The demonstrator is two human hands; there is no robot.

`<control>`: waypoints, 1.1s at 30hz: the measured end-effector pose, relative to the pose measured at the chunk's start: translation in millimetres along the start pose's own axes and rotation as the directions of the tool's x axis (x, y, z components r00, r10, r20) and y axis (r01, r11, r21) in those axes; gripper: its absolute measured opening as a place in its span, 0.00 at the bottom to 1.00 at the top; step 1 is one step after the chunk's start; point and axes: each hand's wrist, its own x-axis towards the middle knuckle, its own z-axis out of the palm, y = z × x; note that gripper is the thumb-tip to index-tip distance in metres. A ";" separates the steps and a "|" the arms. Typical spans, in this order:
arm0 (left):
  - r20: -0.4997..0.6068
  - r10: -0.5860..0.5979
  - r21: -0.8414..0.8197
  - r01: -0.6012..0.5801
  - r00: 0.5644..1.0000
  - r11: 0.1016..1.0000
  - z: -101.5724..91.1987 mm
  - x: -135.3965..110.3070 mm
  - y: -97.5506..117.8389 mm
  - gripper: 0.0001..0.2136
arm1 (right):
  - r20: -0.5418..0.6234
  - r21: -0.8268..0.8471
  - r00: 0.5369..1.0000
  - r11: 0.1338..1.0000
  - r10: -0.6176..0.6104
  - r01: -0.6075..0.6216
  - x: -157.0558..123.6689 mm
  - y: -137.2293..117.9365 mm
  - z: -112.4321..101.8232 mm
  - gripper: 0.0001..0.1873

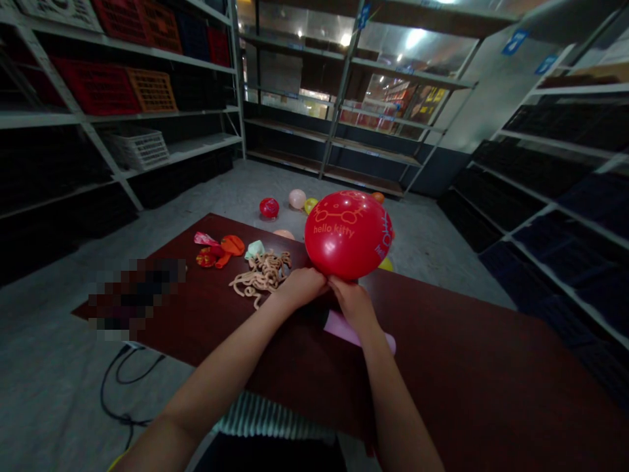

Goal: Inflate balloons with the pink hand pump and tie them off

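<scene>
A blown-up red balloon printed with "hello kitty" stands upright above the dark wooden table. Its neck is pinched between my left hand and my right hand, whose fingers meet just under it; the neck itself is hidden by them. Both hands are closed. Under my right wrist lies a pink-purple tube, partly covered by the forearm. To the left of my left hand is a tangled heap of beige cord, with a pale green limp balloon beside it.
Several uninflated orange and red balloons lie at the table's left. On the floor beyond are a small red balloon, a pale pink balloon and a yellow balloon. Shelving with crates stands left; a black cable hangs by the table.
</scene>
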 end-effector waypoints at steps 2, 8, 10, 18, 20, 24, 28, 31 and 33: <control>0.003 0.017 -0.025 -0.017 1.000 1.000 -6.6 -4.5 -4.0 0.15 | -0.011 -0.021 1.000 1.000 -0.014 0.014 -0.9 0.6 1.6 0.17; -0.152 -0.122 -0.103 0.107 0.981 0.989 -30.8 -43.8 -67.6 0.14 | -0.098 -0.022 0.994 0.999 -0.043 0.042 -3.8 4.3 7.9 0.19; -0.237 -0.146 -0.056 0.136 0.960 0.989 -35.1 -58.1 -90.4 0.11 | -0.108 -0.018 0.993 0.999 -0.041 0.040 -3.6 4.3 9.0 0.19; -0.031 -0.067 0.182 0.072 0.997 0.981 -32.5 -53.4 -100.6 0.07 | -0.095 -0.007 0.995 1.000 -0.015 0.014 -4.3 3.7 6.1 0.19; -0.060 -0.028 0.126 0.036 0.998 0.991 -36.2 -48.3 -99.9 0.05 | -0.090 0.020 0.996 1.000 -0.009 0.011 -4.8 4.8 5.7 0.19; -0.230 -0.111 -0.362 0.021 0.967 0.932 -49.5 -44.2 -94.8 0.07 | -0.117 0.107 0.993 0.994 0.008 0.004 -4.6 6.5 6.4 0.18; -0.179 -0.327 -0.902 -0.022 0.928 0.432 -58.4 -36.3 -68.1 0.06 | -0.139 0.293 0.990 0.956 0.039 0.003 -2.8 7.5 6.9 0.17; -0.101 -0.314 -0.988 -0.060 0.944 0.140 -59.9 -23.2 -38.5 0.04 | -0.150 0.434 0.986 0.901 0.074 -0.001 -0.7 8.5 7.6 0.16; -0.169 -0.280 -0.978 -0.125 0.945 0.168 -58.6 -12.0 -18.8 0.06 | -0.170 0.514 0.981 0.858 0.097 0.004 0.5 9.3 8.3 0.15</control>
